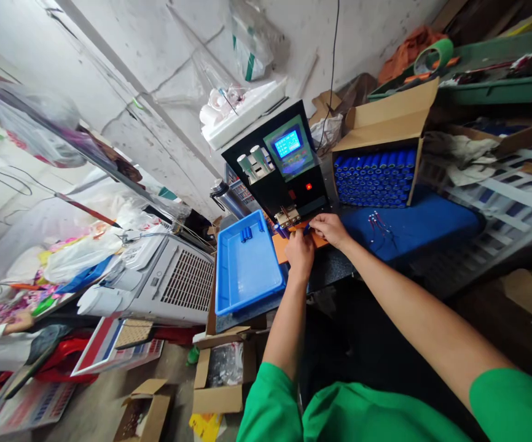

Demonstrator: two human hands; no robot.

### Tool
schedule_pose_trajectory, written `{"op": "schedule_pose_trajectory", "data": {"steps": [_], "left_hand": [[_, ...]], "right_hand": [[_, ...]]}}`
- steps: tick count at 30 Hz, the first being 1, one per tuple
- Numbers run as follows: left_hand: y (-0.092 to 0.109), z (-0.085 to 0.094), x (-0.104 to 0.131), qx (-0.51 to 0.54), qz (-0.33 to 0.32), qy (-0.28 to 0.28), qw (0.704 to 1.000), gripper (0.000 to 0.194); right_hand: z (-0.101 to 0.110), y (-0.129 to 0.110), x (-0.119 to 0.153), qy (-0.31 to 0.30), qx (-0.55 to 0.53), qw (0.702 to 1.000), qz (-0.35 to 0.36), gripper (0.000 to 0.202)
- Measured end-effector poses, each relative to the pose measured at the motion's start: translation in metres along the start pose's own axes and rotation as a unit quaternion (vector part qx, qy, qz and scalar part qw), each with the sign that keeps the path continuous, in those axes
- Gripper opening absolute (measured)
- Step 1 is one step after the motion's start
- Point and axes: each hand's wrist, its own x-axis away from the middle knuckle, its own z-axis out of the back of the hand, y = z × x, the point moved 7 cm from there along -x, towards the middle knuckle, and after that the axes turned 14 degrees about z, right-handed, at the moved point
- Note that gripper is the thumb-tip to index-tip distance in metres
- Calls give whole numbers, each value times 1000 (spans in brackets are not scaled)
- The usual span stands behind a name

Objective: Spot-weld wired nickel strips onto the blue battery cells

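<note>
My left hand has its fingers closed around a blue cylindrical cell in front of a black machine with a lit screen. Beside it, my right hand is closed in a pinch near the cell's other end; what lies between its fingertips is too small to make out. Both hands are over an orange board at the machine's foot. More blue cells stand just left of my left hand. A blue tray on the left holds several cells near its far end.
An open cardboard box packed with blue cells stands right of the machine. Thin wires lie on a blue surface at the right. Behind the tray is a metal flask. At the far left edge, another person's arm shows.
</note>
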Motion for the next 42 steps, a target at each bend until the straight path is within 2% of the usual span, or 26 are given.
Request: {"op": "schedule_pose_trajectory", "data": {"steps": [5, 8, 17, 24, 29, 36, 42], "left_hand": [[-4, 20, 10, 79, -26, 62, 995, 27], [-5, 29, 11, 103, -39, 74, 991, 25], [-2, 20, 2, 135, -57, 40, 988, 32], [-9, 25, -4, 192, -48, 60, 978, 25], [-9, 16, -7, 239, -30, 27, 970, 22], [-18, -2, -9, 289, 37, -21, 956, 18], [-25, -11, -17, 350, 17, -111, 930, 26]], "right_hand": [[3, -2, 2, 19, -1, 1000, 8, 33], [5, -1, 2, 24, -4, 1000, 1, 31], [1, 0, -1, 24, 48, 998, 21, 31], [2, 2, -3, 23, 55, 998, 24, 29], [2, 2, -4, 22, 61, 997, 36, 28], [3, 2, -4, 22, 68, 997, 43, 26], [3, 5, -5, 17, 56, 998, 34, 26]]}}
